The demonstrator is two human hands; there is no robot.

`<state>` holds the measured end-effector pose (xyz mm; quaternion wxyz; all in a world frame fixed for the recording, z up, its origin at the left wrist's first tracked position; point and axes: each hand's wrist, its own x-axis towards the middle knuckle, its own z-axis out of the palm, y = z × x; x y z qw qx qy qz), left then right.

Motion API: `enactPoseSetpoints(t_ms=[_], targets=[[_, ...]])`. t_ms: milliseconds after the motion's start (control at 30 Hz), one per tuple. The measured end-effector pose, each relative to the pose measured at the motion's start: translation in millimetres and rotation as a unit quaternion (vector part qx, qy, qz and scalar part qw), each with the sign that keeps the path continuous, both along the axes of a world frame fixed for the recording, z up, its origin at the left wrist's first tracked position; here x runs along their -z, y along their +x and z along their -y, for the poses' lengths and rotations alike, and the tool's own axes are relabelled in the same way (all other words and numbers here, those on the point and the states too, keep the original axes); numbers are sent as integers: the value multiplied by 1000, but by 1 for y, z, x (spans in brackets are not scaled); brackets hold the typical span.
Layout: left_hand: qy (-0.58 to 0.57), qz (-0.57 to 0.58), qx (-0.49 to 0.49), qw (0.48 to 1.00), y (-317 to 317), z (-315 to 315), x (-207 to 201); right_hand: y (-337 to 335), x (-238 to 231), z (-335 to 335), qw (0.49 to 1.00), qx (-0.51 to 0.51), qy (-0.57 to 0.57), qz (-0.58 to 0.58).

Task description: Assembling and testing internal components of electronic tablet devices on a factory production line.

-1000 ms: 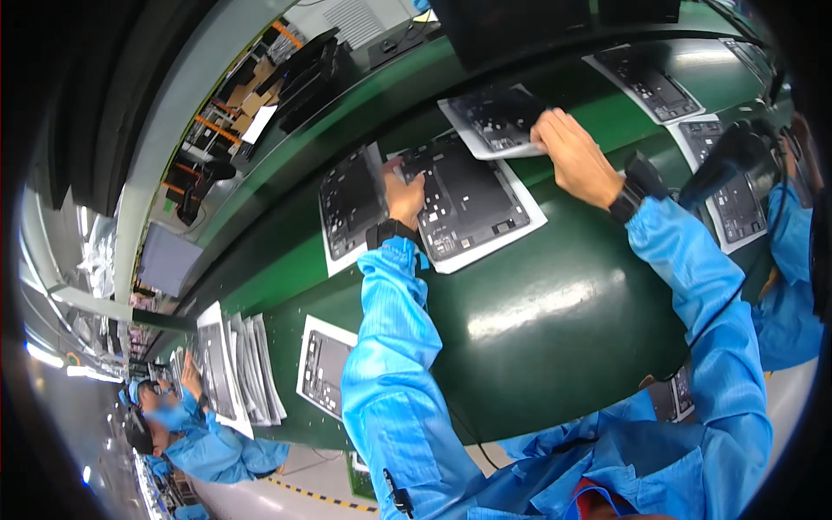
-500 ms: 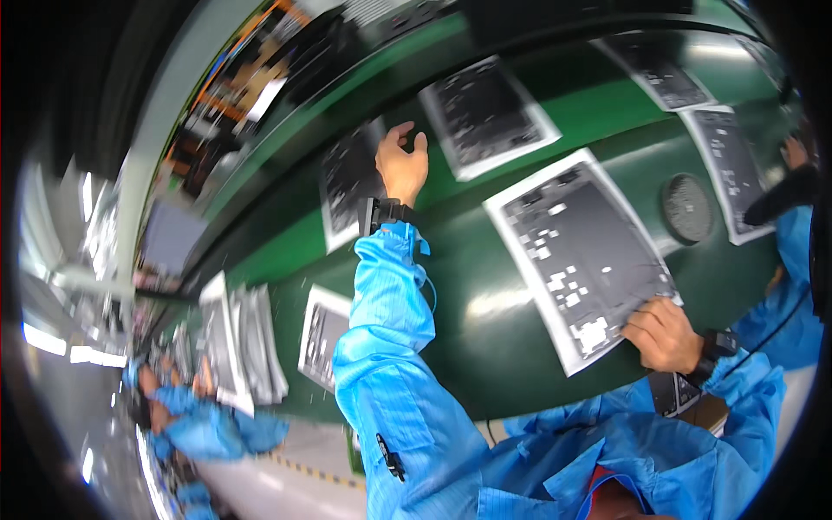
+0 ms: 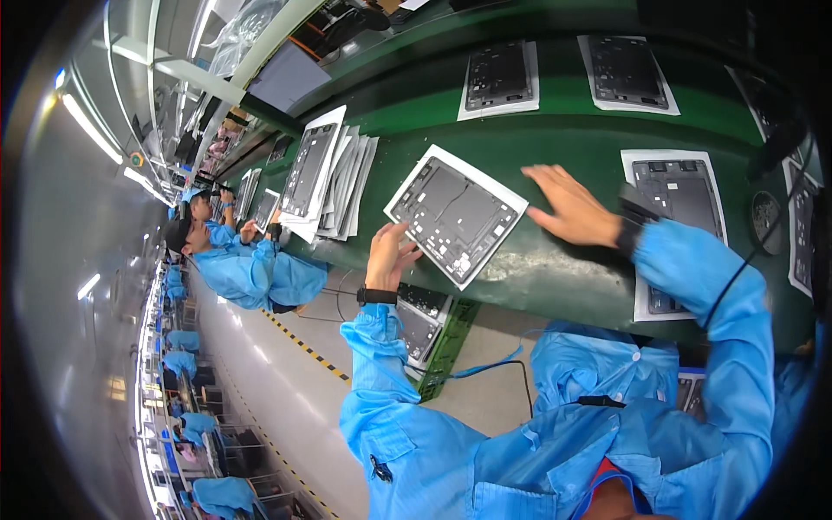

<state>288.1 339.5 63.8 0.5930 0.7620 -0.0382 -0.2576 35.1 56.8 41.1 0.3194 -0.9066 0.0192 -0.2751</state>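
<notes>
A dark grey, tablet-shaped panel [image 3: 451,212] with small white patches lies slantwise on a white sheet on the green bench. My left hand [image 3: 390,257] has its curled fingers at the panel's left lower edge and grips it there. To the right, my right hand [image 3: 568,208] is open, palm down and fingers stretched toward the panel's right corner, apart from it. Another dark panel [image 3: 676,195] on a white sheet sits beyond my right wrist, partly covered by my sleeve.
A stack of sheets and panels [image 3: 334,182] stands at the left. More panels [image 3: 498,74] lie along the far strip. A round, dark disc [image 3: 765,221] is at the right. Below the bench edge is a green crate [image 3: 446,347]. Co-workers [image 3: 251,260] sit at the left.
The view has swung left. My right hand has let go of the panel it held and moved left. My left hand has come back from the far strip to the slanted panel.
</notes>
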Motion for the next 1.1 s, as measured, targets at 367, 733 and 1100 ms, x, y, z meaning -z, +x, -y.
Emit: enactPoseSetpoints(t_ms=[367, 733, 1100], targets=[[-83, -131, -55, 986, 14, 15, 18, 70, 32, -69, 983, 154, 37, -89], [-251, -58, 98, 961, -9, 17, -10, 53, 18, -41, 977, 75, 186, -72], [-341, -96, 275, 894, -170, 103, -91, -215, -97, -22, 937, 43, 340, -71]])
